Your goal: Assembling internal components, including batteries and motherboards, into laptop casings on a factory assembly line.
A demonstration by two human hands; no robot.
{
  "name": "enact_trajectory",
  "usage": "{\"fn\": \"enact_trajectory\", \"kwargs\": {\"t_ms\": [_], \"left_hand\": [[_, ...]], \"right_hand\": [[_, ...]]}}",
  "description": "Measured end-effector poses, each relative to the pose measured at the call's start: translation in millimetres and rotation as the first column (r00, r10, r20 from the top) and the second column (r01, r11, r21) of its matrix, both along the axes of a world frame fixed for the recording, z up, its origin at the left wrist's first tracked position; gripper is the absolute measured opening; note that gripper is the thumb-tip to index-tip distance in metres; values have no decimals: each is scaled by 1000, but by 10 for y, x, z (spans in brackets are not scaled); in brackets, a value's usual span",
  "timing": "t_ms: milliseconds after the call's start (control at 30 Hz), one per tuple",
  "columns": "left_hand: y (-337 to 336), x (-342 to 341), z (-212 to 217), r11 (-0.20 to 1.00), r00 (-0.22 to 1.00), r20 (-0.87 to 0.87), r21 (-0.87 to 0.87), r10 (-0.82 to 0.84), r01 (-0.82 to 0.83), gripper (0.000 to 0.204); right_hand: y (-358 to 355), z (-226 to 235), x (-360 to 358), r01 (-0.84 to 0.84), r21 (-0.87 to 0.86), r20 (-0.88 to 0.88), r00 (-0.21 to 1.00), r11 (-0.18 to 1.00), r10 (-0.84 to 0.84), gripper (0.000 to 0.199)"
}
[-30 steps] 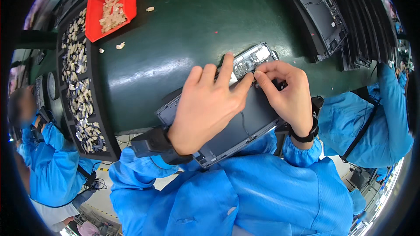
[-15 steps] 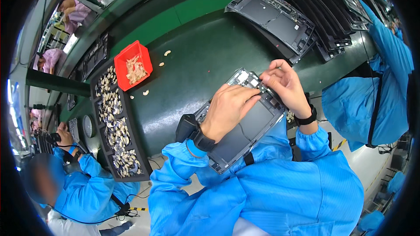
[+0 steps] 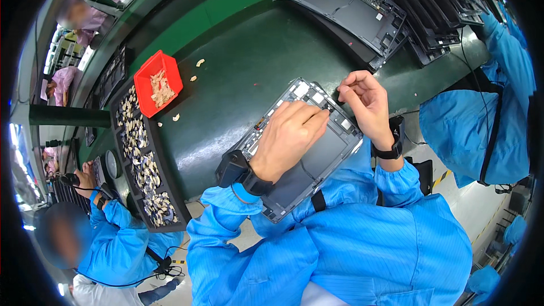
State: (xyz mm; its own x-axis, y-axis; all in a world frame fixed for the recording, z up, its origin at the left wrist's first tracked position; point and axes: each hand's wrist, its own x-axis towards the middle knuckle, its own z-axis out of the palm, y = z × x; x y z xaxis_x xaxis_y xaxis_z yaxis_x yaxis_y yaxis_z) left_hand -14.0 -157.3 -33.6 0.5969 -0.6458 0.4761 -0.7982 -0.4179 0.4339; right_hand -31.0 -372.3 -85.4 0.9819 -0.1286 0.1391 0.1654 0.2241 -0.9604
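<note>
Head view. Moved: my right hand [image 3: 371, 105], a second ago down over the circuit board with its tips by my left hand [image 3: 292, 139], is now lifted off, beyond the far right corner of the laptop base [image 3: 323, 150].

Item: laptop base, one, dark grey, opened, flat panel nearest me, circuit board [image 3: 317, 97] along the far side; lies aslant at the near edge of the desk [image 3: 238, 68], close to my body.

Item: my left hand, laid palm down across the laptop base, fingers bent, thumb tip by the circuit board; whether they grip a small part, I cannot tell.

Item: my right hand, raised, thumb and forefinger tips drawn near each other, other fingers curled; cannot tell whether anything sits between them.

Item: red bin [image 3: 174, 73], holding cream-coloured pieces [image 3: 162, 90]; at the far end of the black tray [image 3: 167, 228].

Item: black tray, divided, filled with small pale and dark pieces [image 3: 146, 164].

Item: loose cream bits [image 3: 200, 63], several, on the desk near the red bin.

Item: further laptop base [image 3: 340, 5], far right, beside stacked black trays [image 3: 419, 14].
</note>
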Motion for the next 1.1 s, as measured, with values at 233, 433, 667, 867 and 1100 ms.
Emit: {"fn": "enact_trajectory", "kwargs": {"t_ms": [233, 433, 667, 867, 1100], "left_hand": [[-46, 5, 10, 999, 999, -17, 22, 42, -41, 19], [-72, -25, 10, 998, 994, -85, -2, 63, -64, 18], [-104, -108, 10, 987, 987, -51, 50, 152, -150, 20], [-172, -363, 150, 932, 981, -57, 328, 185, -157, 69], [246, -1007, 135, 916, 934, -286, 393, 212, -87, 93]], "right_hand": [[-5, 10, -17, 10, -31, -7, 1000, 999, -10, 13], [13, 9, -39, 10, -57, -9, 1000, 998, -11, 12], [4, 57, -70, -41, -115, -75, 997, 993, 33, 15], [4, 239, -39, -47, -388, -181, 983, 920, -26, 17], [178, 494, -278, 62, -930, 69, 998, 363, 7, 26]]}}
